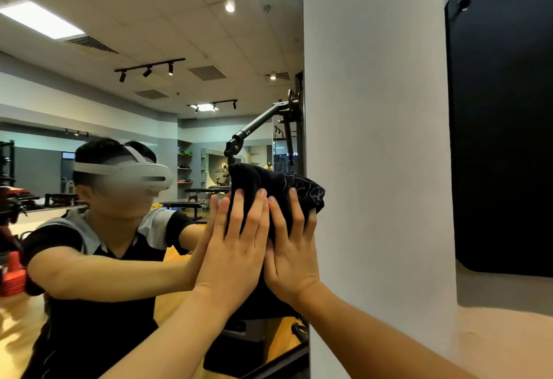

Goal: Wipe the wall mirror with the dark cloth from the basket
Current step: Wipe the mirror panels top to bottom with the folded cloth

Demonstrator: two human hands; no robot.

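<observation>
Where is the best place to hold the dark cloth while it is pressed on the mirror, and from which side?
Probably the bunched top fold of the dark cloth, taken from above. It sticks out beyond the fingers of the left hand and right hand, which press the rest flat against the mirror.

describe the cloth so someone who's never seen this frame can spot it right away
Start at the wall mirror filling the left half of the view, and follow it to its right edge beside the white column. There the left hand and right hand press a bunched dark cloth flat against the glass. It is the only black fabric under the hands, with faint pale line markings.
</observation>
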